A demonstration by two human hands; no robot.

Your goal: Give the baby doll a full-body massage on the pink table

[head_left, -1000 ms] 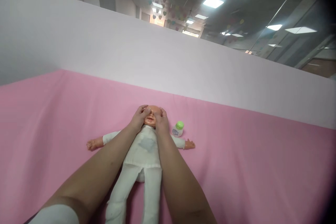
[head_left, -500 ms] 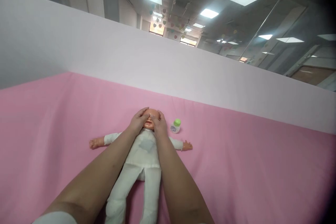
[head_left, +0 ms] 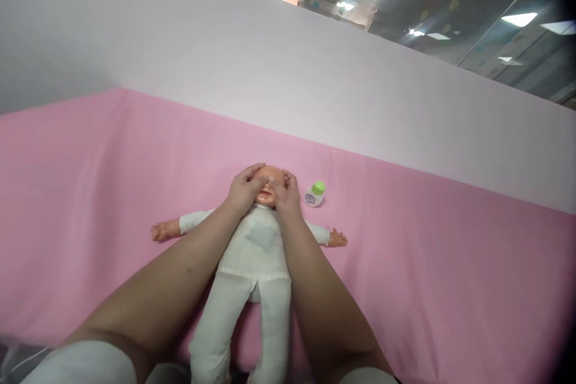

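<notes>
A baby doll (head_left: 256,240) with a white cloth body lies on its back, arms spread to both sides and legs toward me. My left hand (head_left: 245,190) cups one side of the doll's head, its thumb on the face near the eye. On the other side, my right hand (head_left: 287,193) wraps the head in the same way, thumb beside the nose. Between the hands, the forehead and mouth stay visible; the eyes are covered. A small clear bottle (head_left: 315,194) with a green cap stands just right of the head, apart from my right hand.
Pink cloth (head_left: 396,252) with soft folds covers the surface under the doll. Behind it rises a white panel (head_left: 202,54), with glass above showing ceiling lights and hanging hearts. A dark gap with blurred items shows at the lower left edge.
The view has tilted down, so less ceiling shows and the doll appears slightly larger and higher. Both hands stay on the doll's head, with the thumbs still on the face.
</notes>
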